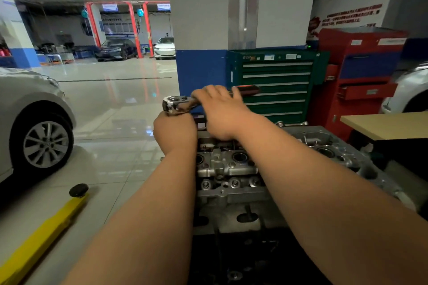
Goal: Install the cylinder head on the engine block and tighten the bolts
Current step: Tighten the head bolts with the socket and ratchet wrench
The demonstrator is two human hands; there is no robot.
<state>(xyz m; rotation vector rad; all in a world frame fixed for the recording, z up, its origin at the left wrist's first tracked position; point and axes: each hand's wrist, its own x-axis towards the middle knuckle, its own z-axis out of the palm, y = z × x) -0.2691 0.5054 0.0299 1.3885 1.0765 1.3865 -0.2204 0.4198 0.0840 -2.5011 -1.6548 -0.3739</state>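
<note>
garage; right hand (220, 111) grips ratchet (178, 103); left hand (174, 133) curled under its head, contents hidden; cylinder head (228, 166) half-covered

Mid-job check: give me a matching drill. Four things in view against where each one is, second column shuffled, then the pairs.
Things
1. ratchet wrench
2. yellow lift arm
3. green tool cabinet
4. red tool cabinet

Places
A. on the floor, lower left
B. far right, behind the tan tabletop
C. in front of the pillar
D. above the cylinder head, with the right hand on its handle and the left hand closed just under its head

Pairs: 1-D, 2-A, 3-C, 4-B
</note>
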